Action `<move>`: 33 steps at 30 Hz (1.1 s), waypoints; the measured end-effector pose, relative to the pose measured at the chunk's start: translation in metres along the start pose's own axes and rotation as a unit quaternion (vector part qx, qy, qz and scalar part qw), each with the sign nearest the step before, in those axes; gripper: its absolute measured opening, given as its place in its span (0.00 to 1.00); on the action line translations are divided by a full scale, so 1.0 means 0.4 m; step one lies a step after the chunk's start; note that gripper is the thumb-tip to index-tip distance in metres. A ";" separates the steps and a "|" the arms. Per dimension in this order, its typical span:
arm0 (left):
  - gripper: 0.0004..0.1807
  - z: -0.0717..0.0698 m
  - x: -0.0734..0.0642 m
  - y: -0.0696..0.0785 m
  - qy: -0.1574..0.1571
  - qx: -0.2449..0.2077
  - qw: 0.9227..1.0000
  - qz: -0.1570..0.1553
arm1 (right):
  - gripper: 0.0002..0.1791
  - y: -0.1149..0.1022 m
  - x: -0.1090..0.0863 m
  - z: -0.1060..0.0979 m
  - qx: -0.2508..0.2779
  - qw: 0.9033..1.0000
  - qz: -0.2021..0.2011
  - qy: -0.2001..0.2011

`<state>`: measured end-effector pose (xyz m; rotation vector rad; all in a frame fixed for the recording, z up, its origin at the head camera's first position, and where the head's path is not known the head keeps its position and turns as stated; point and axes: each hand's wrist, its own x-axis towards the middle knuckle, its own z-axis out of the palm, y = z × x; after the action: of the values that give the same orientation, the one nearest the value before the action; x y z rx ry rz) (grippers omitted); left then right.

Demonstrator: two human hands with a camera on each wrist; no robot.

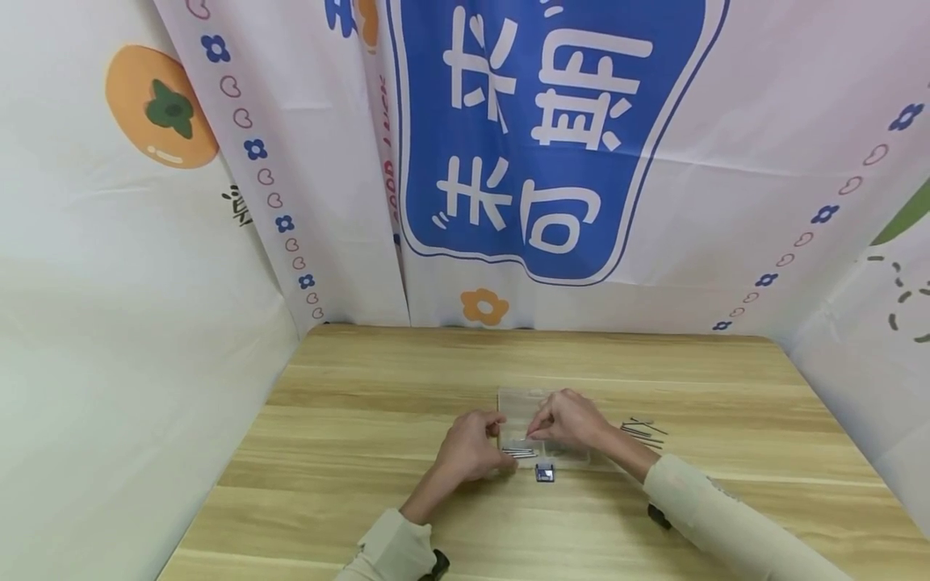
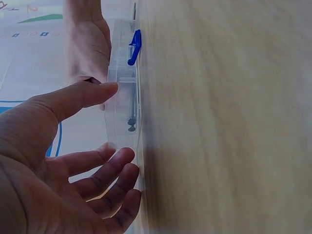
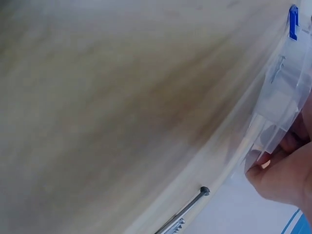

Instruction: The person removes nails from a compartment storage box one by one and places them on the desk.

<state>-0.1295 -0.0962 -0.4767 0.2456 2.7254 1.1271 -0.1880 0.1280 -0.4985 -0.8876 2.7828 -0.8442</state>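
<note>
1. Taking the box (image 1: 577, 457) as my dial's centre, twelve toward the far cloth (image 1: 349, 270), I find an orange fruit print (image 1: 163, 109) at ten.
2. Toward eight, the left sleeve (image 1: 392, 553) crosses the table (image 1: 305, 484).
3. Near nine, just at the box's end, I see the left hand (image 1: 468, 446), relaxed rather than clenched: fingers loosely bent and spread, thumb against the clear plastic.
4. Inside the left compartment, several nails (image 1: 519, 453) lie roughly along the nine-to-three line; from the left wrist I make out two heads pointing toward nine.
5. The box itself sits on the wood, its clear lid (image 1: 514, 406) open toward twelve, its blue latch (image 1: 545, 473) out at six.
6. Over the box, toward two, the right hand (image 1: 570, 418) has its fingertips drawn together by the left compartment. From my feeds I cannot tell whether anything is pinched there.
7. At three, apart from the box, I count several loose nails (image 1: 641, 434) on the table, lying at differing angles.
8. Near four, the right sleeve (image 1: 734, 516) reaches in, pale like the other.
</note>
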 end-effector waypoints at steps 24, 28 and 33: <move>0.41 -0.003 -0.001 -0.005 -0.001 0.010 1.000 -0.001 | 0.03 0.003 0.020 -0.028 -0.032 0.995 -0.078 -0.062; 0.41 -0.004 -0.001 -0.004 -0.002 0.009 1.000 -0.001 | 0.02 0.006 0.016 -0.025 -0.036 0.994 -0.083 -0.061; 0.41 -0.005 -0.002 -0.003 -0.003 0.007 1.000 0.000 | 0.04 0.012 0.013 -0.021 -0.049 0.992 -0.107 -0.053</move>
<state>-0.1294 -0.0986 -0.4762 0.2498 2.7287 1.1046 -0.1969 0.1325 -0.4936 -1.2275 2.6916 -0.6694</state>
